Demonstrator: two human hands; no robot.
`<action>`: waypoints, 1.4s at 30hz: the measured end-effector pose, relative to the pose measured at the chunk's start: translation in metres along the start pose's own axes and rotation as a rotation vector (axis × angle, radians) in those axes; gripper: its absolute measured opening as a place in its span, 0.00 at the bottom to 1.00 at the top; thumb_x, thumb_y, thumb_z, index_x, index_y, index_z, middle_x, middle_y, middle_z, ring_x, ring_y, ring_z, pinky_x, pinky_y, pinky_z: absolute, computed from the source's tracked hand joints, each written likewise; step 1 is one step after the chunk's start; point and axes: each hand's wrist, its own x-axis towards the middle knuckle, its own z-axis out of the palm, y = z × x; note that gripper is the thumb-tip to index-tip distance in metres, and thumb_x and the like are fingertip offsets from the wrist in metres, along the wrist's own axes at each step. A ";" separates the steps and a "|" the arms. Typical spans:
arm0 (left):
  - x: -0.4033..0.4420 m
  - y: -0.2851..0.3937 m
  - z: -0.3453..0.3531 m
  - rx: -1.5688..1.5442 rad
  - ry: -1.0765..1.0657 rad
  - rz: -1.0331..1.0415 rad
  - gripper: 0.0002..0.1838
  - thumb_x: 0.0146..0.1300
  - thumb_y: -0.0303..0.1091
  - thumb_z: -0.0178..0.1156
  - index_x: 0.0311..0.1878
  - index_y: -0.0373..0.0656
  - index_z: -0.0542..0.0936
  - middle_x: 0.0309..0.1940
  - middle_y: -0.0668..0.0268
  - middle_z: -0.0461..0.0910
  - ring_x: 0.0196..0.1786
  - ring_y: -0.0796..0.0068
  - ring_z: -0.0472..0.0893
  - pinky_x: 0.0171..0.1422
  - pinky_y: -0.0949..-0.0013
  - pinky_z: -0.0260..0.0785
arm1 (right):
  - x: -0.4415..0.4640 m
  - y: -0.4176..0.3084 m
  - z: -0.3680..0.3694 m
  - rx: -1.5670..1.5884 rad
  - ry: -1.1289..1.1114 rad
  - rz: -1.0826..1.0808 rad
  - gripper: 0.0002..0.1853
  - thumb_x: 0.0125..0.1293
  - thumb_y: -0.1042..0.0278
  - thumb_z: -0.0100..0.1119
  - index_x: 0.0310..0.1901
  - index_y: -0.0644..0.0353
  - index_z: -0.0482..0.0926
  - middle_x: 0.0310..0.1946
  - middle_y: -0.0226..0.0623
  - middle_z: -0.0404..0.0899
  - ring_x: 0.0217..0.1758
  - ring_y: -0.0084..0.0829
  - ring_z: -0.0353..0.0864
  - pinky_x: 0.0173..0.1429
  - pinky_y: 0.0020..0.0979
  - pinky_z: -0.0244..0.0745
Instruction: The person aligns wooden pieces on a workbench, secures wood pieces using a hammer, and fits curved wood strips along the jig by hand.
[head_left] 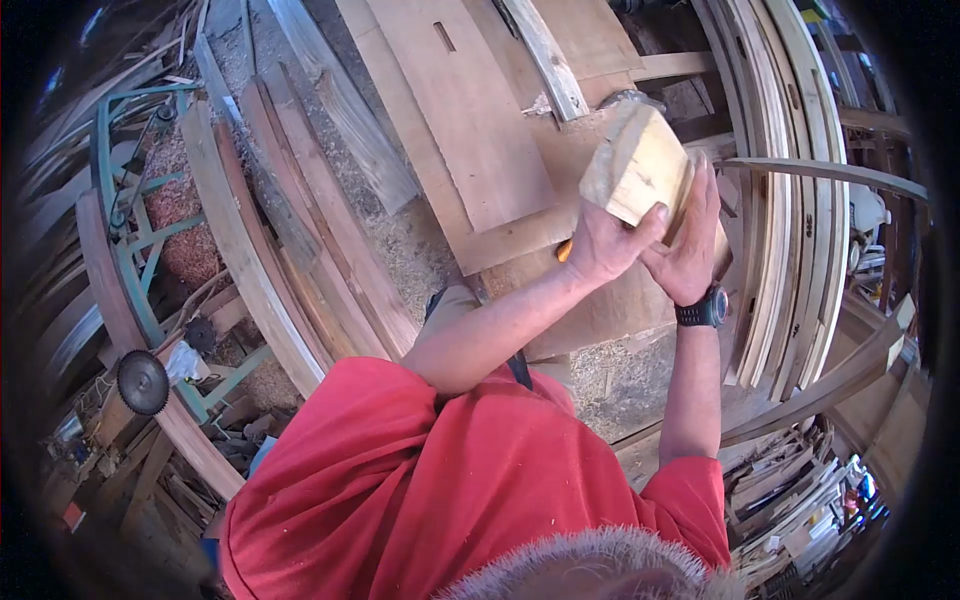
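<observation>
A pale wooden block (645, 170) with angled faces is held up in front of me, above the workbench (600, 290). My left hand (608, 243) grips its lower left end, with the fingers partly hidden behind the wood. My right hand (692, 235), with a dark watch on the wrist, presses along the block's right side, fingers stretched up it and thumb toward my left hand. Just left of my left wrist, a small orange object (565, 250) lies on the bench; its kind is unclear.
A flat board with a slot (470, 110) lies on the bench. Long planks (790, 230) are stacked at the right, and more boards (320, 220) lie at the left. A round saw blade (143, 382) is near a green metal frame (150, 240). Shavings cover the floor.
</observation>
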 end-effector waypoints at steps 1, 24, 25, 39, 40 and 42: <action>-0.002 -0.003 -0.005 -0.023 0.025 -0.031 0.30 0.66 0.39 0.69 0.66 0.32 0.74 0.59 0.53 0.82 0.63 0.59 0.82 0.69 0.57 0.72 | -0.015 0.010 0.003 0.018 -0.013 0.020 0.65 0.52 0.38 0.80 0.83 0.61 0.52 0.81 0.62 0.53 0.84 0.61 0.55 0.83 0.55 0.55; 0.050 0.003 0.002 -0.148 0.279 -0.250 0.16 0.71 0.33 0.66 0.50 0.25 0.83 0.42 0.61 0.87 0.46 0.76 0.84 0.51 0.67 0.78 | -0.106 0.135 0.023 -0.269 -0.221 0.494 0.45 0.59 0.78 0.65 0.79 0.48 0.63 0.73 0.46 0.74 0.68 0.51 0.80 0.64 0.46 0.82; 0.048 0.001 0.004 -0.144 0.290 -0.188 0.17 0.70 0.32 0.66 0.53 0.26 0.81 0.45 0.60 0.86 0.48 0.75 0.84 0.53 0.67 0.78 | -0.108 0.135 0.024 -0.238 -0.185 0.484 0.44 0.58 0.78 0.65 0.79 0.48 0.64 0.72 0.47 0.74 0.68 0.51 0.80 0.65 0.45 0.81; 0.059 0.023 0.000 -0.121 0.276 -0.125 0.20 0.67 0.29 0.71 0.56 0.28 0.77 0.45 0.61 0.82 0.41 0.76 0.81 0.48 0.67 0.77 | -0.113 0.044 0.002 -0.146 -0.032 0.493 0.39 0.54 0.79 0.66 0.72 0.50 0.75 0.59 0.47 0.85 0.55 0.48 0.87 0.58 0.43 0.83; 0.067 0.019 -0.007 -0.160 0.316 -0.159 0.22 0.67 0.30 0.71 0.58 0.29 0.76 0.43 0.62 0.82 0.41 0.76 0.81 0.49 0.67 0.77 | -0.110 0.045 0.000 -0.205 -0.027 0.365 0.41 0.52 0.79 0.64 0.72 0.50 0.74 0.56 0.48 0.86 0.48 0.49 0.88 0.52 0.45 0.84; 0.085 0.024 -0.019 -0.193 0.305 -0.250 0.30 0.67 0.32 0.71 0.66 0.28 0.70 0.49 0.58 0.81 0.49 0.72 0.81 0.57 0.65 0.76 | -0.096 0.031 -0.012 -0.183 -0.146 0.403 0.39 0.53 0.78 0.66 0.71 0.50 0.74 0.53 0.48 0.86 0.47 0.50 0.88 0.50 0.46 0.84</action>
